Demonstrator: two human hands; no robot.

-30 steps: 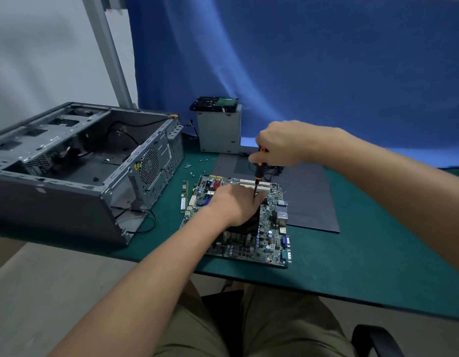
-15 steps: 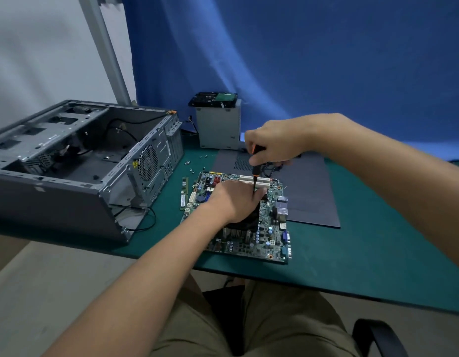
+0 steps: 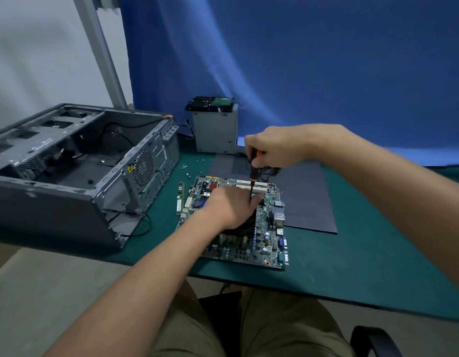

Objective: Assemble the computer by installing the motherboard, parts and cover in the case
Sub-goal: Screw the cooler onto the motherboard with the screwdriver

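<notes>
On green tabletop (image 3: 377, 256), blue backdrop (image 3: 326, 73) behind. Motherboard (image 3: 249, 244) flat near front edge, mid-table: green, white slots at far end, ports along right side; long axis front-to-back. Open case (image 3: 68, 176) at left edge. Right hand (image 3: 274, 148) grips screwdriver (image 3: 253, 173), near upright, tip down toward board. Left hand (image 3: 231, 207) lies over cooler (image 3: 240, 229); finger grip cannot tell.

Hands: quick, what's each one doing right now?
Left hand: rests on the motherboard; whether it grips anything cannot be told.
Right hand: grips the screwdriver, tip pointing down.
</notes>
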